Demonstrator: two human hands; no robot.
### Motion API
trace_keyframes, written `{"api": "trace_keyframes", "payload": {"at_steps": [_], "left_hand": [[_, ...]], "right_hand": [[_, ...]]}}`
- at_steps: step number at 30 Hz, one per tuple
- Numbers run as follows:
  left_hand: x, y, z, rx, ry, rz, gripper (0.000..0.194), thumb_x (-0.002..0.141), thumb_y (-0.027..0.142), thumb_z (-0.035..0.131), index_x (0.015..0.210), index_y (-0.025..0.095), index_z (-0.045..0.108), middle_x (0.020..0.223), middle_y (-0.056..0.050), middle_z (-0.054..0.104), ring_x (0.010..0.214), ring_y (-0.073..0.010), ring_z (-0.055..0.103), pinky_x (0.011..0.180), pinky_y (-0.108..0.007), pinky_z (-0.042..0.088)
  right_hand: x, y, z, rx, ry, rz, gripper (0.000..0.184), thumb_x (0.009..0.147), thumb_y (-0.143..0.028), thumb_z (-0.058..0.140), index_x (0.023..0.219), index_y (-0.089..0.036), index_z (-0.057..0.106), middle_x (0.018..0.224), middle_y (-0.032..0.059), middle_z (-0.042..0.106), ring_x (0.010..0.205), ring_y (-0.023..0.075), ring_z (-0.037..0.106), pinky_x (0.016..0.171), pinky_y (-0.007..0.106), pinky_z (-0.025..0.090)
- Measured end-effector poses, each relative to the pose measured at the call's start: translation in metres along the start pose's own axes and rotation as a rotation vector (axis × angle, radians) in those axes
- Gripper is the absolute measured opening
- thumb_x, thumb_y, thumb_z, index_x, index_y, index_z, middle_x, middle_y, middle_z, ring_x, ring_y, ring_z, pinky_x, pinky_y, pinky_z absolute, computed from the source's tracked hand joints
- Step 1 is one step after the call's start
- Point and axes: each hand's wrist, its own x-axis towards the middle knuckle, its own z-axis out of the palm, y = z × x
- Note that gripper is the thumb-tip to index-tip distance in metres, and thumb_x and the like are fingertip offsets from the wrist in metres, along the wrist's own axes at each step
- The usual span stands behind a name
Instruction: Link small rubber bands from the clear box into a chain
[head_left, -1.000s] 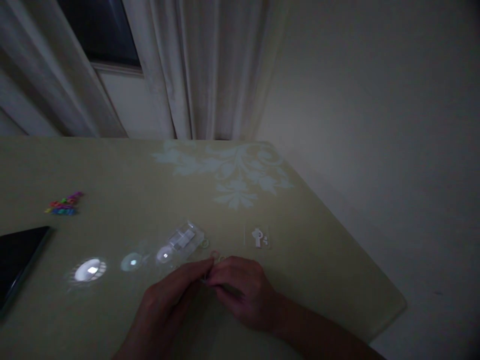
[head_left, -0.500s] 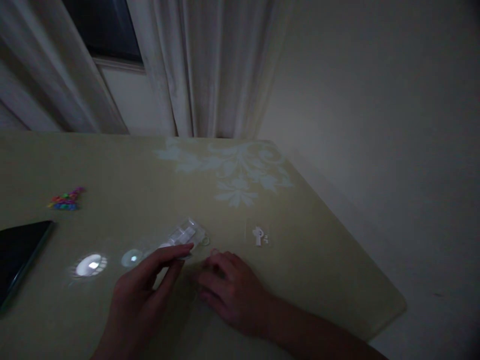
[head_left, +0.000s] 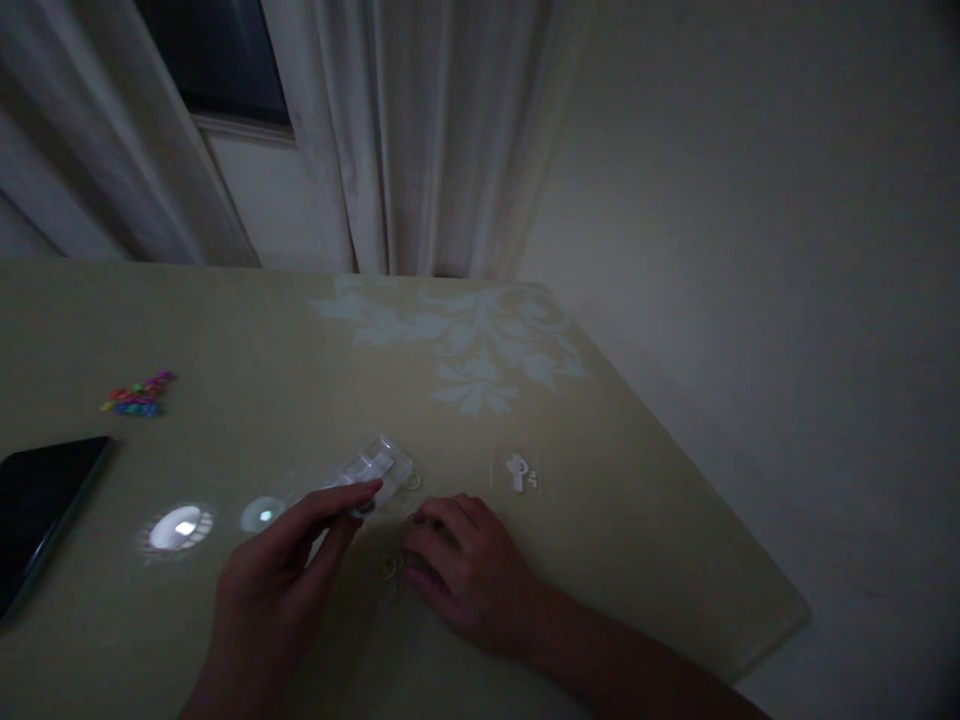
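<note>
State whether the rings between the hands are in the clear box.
Out: the rings lie on the table beside the right hand.

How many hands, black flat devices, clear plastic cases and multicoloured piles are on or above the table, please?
Left hand and right hand: 2
Black flat device: 1
Clear plastic case: 1
Multicoloured pile: 1
Total: 5

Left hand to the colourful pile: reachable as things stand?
Probably yes: nothing visible blocks the way from the left hand to the colourful pile; the dark flat device lies off to one side. But its grip holds a small item, so it isn't free.
</note>
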Motion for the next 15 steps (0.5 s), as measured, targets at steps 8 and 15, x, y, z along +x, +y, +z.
{"api": "trace_keyframes", "payload": {"at_steps": [8,15], "left_hand": [[0.007,-0.008,0.000,0.012,0.006,0.053,0.019,0.090,0.039,0.068,0.098,0.031,0.084,0.096,0.002,0.086,0.081,-0.0203,0.082,0.071,-0.025,0.066],[0.010,-0.015,0.001,-0.047,-0.004,0.058,0.018,0.089,0.032,0.070,0.102,0.032,0.083,0.099,0.002,0.085,0.085,-0.0174,0.081,0.077,-0.022,0.064]], "right_hand": [[0.028,0.000,-0.007,-0.045,-0.100,0.011,0.015,0.104,-0.032,0.065,0.109,-0.019,0.070,0.109,0.0072,0.072,0.103,0.0225,0.064,0.095,0.037,0.049],[0.066,-0.003,-0.003,-0.210,-0.330,-0.107,0.012,0.101,-0.021,0.062,0.102,-0.014,0.070,0.098,0.0090,0.076,0.085,0.0223,0.070,0.075,0.033,0.052]]}}
